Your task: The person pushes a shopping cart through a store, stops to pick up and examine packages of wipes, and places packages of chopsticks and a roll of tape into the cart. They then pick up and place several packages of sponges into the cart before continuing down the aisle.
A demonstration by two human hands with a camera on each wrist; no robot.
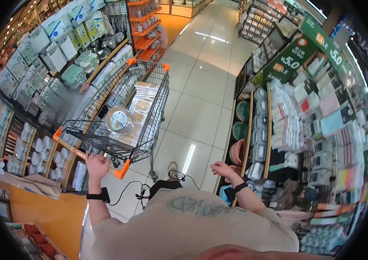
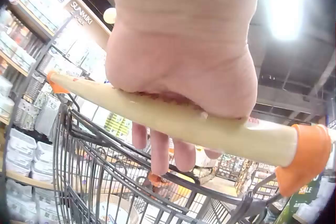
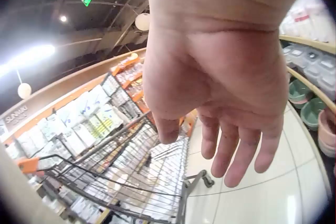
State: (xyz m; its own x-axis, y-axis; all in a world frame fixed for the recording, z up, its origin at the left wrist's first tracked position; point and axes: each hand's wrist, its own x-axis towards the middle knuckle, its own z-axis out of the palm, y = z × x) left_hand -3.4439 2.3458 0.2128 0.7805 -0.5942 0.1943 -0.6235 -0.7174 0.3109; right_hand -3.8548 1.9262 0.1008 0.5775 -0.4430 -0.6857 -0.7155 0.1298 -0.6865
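My left hand (image 1: 97,165) grips the pale handle (image 2: 157,113) of a black wire shopping cart (image 1: 151,134) with orange corner caps. In the left wrist view the palm lies against the bar and the fingers (image 2: 159,153) hang over its far side. Inside the cart, a round, clear-sided container (image 1: 119,119) with a printed top sits on flat packs (image 1: 142,104) of pale, stick-like items. My right hand (image 1: 222,169) holds nothing. It hovers near the right-hand shelf, its fingers (image 3: 242,163) loosely bent and spread in the right wrist view.
Shelves of packaged goods (image 1: 58,52) run close along the cart's left side. On the right, a shelf carries green bowls (image 1: 240,130) and pink ones (image 1: 237,151) under a green sale sign (image 1: 290,60). The tiled aisle (image 1: 192,86) stretches ahead, with an orange rack (image 1: 145,39) beside it.
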